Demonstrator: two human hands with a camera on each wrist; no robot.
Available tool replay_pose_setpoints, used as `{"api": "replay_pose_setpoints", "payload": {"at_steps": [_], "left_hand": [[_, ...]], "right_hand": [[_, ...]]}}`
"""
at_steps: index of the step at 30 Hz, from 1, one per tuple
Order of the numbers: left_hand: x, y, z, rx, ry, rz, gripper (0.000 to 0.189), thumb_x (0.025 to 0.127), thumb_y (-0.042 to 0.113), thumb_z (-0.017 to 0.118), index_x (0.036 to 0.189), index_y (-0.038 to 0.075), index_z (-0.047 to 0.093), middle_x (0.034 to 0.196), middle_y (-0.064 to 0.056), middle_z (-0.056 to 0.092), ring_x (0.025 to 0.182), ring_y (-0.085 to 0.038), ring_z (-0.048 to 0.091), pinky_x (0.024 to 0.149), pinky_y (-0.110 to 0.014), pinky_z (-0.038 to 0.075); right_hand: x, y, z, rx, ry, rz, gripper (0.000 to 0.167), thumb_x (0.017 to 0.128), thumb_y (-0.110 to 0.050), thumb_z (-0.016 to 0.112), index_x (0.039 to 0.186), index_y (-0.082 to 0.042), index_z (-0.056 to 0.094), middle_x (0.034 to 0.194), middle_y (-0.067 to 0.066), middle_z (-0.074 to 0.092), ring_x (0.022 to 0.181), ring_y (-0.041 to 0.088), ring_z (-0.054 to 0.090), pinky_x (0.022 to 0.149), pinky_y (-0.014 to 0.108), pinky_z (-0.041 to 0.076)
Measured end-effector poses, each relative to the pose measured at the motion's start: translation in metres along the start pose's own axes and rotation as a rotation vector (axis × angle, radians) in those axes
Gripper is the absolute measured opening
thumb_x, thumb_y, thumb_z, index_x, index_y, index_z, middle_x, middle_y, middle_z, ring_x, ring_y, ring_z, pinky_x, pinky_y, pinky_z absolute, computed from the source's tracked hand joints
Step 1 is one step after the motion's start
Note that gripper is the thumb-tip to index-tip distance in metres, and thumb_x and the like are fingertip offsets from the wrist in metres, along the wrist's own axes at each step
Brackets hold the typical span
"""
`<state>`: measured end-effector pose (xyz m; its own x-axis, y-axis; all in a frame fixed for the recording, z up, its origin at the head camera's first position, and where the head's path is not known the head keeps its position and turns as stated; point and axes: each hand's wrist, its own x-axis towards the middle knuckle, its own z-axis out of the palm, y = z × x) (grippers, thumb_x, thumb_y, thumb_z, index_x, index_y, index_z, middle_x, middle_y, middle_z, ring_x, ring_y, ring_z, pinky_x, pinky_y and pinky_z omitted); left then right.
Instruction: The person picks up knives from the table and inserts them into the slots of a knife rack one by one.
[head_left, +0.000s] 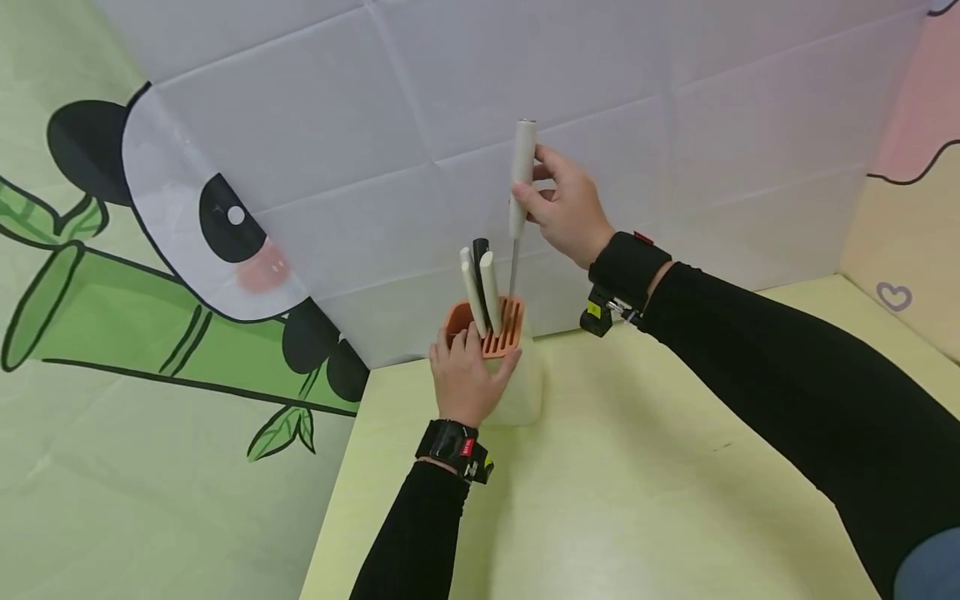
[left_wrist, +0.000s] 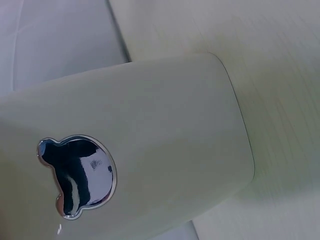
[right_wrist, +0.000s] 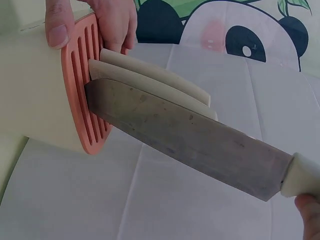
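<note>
My right hand [head_left: 570,208] grips the white handle of a kitchen knife [head_left: 523,179], held upright over the knife block [head_left: 525,392]. The wide blade [right_wrist: 190,135] points down, and its rounded end meets the orange slotted top [right_wrist: 75,75]; how far it goes into a slot I cannot tell. With its fingers over the rim and thumb across the front edge, my left hand [head_left: 468,379] holds the block. Two pale handles [head_left: 491,292] and a black handle [head_left: 481,248] stick up from the top. A shiny bear-shaped badge [left_wrist: 85,175] marks the block's side in the left wrist view.
The block stands on a pale yellow table [head_left: 637,483], close to the back edge. Behind it rises a white sheet [head_left: 337,150] with a panda print. A beige and pink panel [head_left: 911,208] borders the table on the right.
</note>
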<state>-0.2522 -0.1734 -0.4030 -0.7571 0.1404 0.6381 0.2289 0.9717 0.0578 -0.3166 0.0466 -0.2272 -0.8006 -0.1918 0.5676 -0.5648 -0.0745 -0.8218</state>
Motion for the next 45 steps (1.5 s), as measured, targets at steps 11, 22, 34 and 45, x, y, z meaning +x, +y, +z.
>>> {"api": "replay_pose_setpoints", "payload": {"at_steps": [11,22,34,45], "left_hand": [[-0.002,-0.001,-0.001,0.008,0.004,0.004,0.085,0.088,0.072,0.047,0.130,-0.001,0.059,0.120,-0.019,0.064,0.128,-0.044,0.042,0.100,-0.056,0.031],[-0.004,0.002,-0.009,0.016,-0.014,-0.006,0.083,0.088,0.070,0.049,0.131,-0.001,0.059,0.124,-0.020,0.063,0.130,-0.044,0.041,0.101,-0.057,0.031],[-0.005,0.001,-0.009,0.025,-0.048,-0.036,0.085,0.088,0.072,0.046,0.133,0.000,0.057,0.127,-0.019,0.061,0.132,-0.044,0.039,0.104,-0.057,0.028],[-0.002,0.001,-0.004,0.036,-0.008,-0.020,0.082,0.089,0.071,0.048,0.131,0.001,0.058,0.123,-0.018,0.063,0.129,-0.045,0.041,0.101,-0.058,0.031]], "right_hand": [[-0.001,0.018,0.017,-0.056,-0.023,0.058,0.057,0.100,-0.013,0.056,0.152,-0.007,0.033,0.124,0.018,0.054,0.106,0.026,0.063,0.089,0.035,0.053],[-0.009,0.037,0.029,-0.041,0.001,0.137,0.058,0.099,-0.014,0.058,0.150,-0.007,0.031,0.122,0.018,0.057,0.105,0.027,0.063,0.088,0.043,0.053],[-0.016,0.053,0.043,-0.055,-0.024,0.178,0.055,0.099,-0.011,0.058,0.149,-0.009,0.035,0.121,0.018,0.058,0.109,0.025,0.060,0.084,0.036,0.054],[-0.019,0.076,0.045,-0.059,-0.066,0.201,0.057,0.100,-0.013,0.056,0.151,-0.009,0.032,0.122,0.017,0.056,0.110,0.027,0.058,0.086,0.036,0.053]]}}
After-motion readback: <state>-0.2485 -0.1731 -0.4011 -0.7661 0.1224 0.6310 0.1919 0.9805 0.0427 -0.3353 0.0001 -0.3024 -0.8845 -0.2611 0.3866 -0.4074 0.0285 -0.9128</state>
